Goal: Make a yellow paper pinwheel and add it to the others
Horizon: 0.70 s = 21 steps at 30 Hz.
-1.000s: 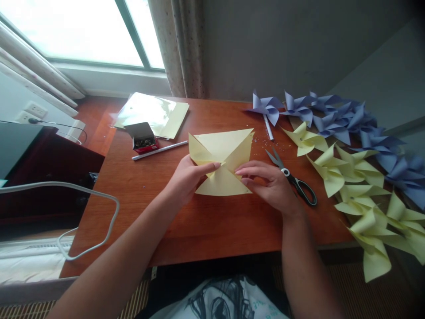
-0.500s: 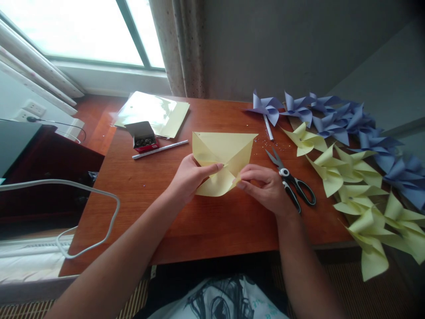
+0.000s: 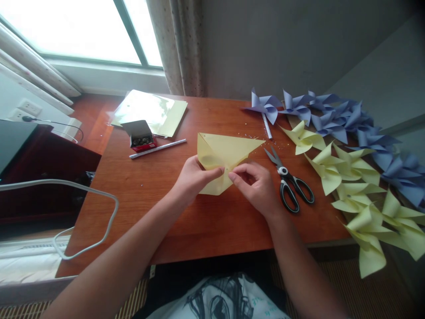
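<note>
A square of yellow paper (image 3: 229,148), cut in from its corners, is held above the desk between my hands. My left hand (image 3: 195,175) grips its left side, the thumb lying on top near the middle and the fingers underneath. The fingers of my right hand (image 3: 254,181) pinch a corner of the sheet close to its centre, beside the left thumb. The lower part of the paper curls there. Black-and-white scissors (image 3: 288,179) lie spread on the desk, just right of my right hand.
Yellow pinwheels (image 3: 327,168) and purple pinwheels (image 3: 335,119) cover the right side. A small red box of fasteners (image 3: 142,141), a patterned paper stick (image 3: 157,149) and a stack of yellow sheets in clear plastic (image 3: 149,110) lie at the back left. A white cable (image 3: 114,208) loops at the left edge.
My right hand has brought the pinched corner inward, toward the middle of the paper and my left thumb. The sheet has turned slightly. The left hand keeps its grip.
</note>
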{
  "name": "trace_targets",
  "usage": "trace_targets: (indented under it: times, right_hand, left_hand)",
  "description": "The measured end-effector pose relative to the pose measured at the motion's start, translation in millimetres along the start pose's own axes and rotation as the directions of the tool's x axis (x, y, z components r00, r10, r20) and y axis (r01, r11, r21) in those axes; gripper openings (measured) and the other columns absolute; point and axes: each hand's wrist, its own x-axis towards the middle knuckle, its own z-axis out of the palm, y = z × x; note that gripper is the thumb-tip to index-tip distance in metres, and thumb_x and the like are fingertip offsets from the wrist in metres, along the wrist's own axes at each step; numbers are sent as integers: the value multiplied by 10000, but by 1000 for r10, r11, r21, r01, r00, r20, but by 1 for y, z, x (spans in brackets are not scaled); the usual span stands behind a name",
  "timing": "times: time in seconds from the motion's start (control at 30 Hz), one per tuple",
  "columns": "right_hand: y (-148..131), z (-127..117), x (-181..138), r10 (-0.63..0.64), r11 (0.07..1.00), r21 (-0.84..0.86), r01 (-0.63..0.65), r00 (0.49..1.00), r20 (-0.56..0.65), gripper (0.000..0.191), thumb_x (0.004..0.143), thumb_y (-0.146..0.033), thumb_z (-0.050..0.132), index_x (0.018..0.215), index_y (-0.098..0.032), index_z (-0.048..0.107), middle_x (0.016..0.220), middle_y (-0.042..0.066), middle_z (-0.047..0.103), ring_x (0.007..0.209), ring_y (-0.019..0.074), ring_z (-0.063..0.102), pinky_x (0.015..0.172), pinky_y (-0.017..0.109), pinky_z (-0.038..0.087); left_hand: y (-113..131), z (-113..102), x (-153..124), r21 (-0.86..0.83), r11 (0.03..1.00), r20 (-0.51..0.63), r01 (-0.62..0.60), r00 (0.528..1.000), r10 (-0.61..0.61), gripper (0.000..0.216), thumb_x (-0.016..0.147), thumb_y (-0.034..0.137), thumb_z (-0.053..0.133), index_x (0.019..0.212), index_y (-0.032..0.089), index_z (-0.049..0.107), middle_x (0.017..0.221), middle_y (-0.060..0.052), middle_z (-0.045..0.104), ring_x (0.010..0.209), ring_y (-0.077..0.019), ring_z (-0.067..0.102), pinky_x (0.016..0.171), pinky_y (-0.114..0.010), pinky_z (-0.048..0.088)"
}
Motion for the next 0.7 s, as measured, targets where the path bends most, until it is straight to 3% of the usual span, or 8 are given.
trace_targets:
  times: [0.27, 0.7]
  right_hand:
    - [2, 2, -1, 18, 997, -75, -18, 1000, 3, 149, 859, -249, 676, 725, -191, 650, 652, -16, 578, 585, 126, 477, 551, 273, 364]
    - [0, 1, 1, 37, 995, -96, -38, 999, -16, 226, 869, -271, 655, 665, -192, 596, 609, -26, 530, 567, 123, 452, 546, 272, 347]
  left_hand:
    - [2, 3, -1, 4, 1000, 19, -22, 1000, 22, 358, 603, 175, 900, 931, 116, 767, 893, -74, 804, 814, -219, 714, 737, -277, 561]
    - [4, 5, -2, 21, 999, 36, -30, 999, 29, 386, 608, 229, 919, 945, 116, 769, 944, -89, 809, 850, -241, 728, 749, -283, 569]
